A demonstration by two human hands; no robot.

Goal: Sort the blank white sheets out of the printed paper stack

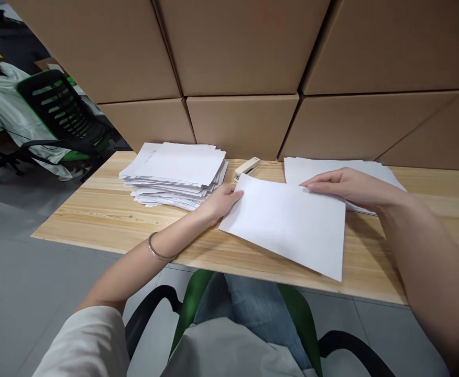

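A white sheet of paper (284, 225) is held tilted above the wooden desk, its lower right corner toward me. My left hand (222, 201) pinches its left edge, thumb on top. My right hand (337, 186) grips its top edge near the right, fingers closed. Whether it is one sheet or a few, I cannot tell. Left of it stands a tall, uneven stack of papers (178, 165). A lower pile of paper (331, 166) lies behind my right hand, partly hidden by it. Between the two piles, a cream stapler (247, 166) rests beyond the held sheet.
The wooden desk (107, 220) ends at a front edge close to my lap. Large brown panels (241, 125) rise along its back. To the left are a black and green office chair (62, 112) and a person in white clothing (5, 99).
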